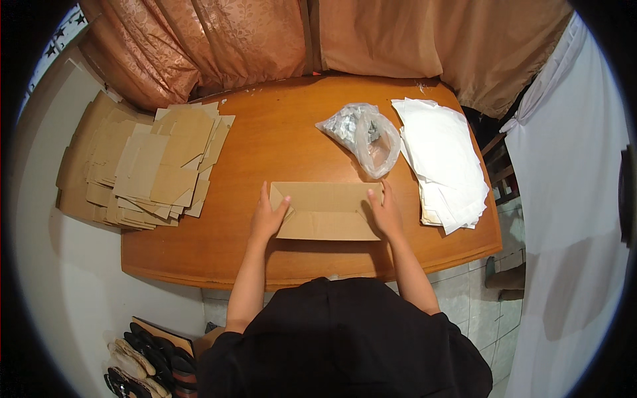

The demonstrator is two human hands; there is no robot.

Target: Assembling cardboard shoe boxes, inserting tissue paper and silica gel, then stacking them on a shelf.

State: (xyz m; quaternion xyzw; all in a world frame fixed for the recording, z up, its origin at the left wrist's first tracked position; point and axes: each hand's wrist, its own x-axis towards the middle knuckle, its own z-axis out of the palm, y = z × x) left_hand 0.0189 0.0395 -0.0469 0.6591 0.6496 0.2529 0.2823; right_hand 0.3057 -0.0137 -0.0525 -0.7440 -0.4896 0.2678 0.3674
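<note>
A brown cardboard box [325, 227], open at the top, sits between my hands near the front of the wooden table [279, 142]. My left hand [268, 213] grips its left end, thumb on the inner side and fingers along the outside. At the opposite end my right hand [385, 211] holds it the same way. Just beyond the box lies a clear plastic bag [361, 136] with its mouth open; small silvery pieces show inside, too small to name.
Flattened cardboard boxes [156, 156] are piled at the table's left. A stack of white paper sheets [441, 156] lies on the right. Orange-brown curtains [259, 40] hang along the far edge, a white curtain [564, 199] at the right. Shoes [149, 355] stand at lower left.
</note>
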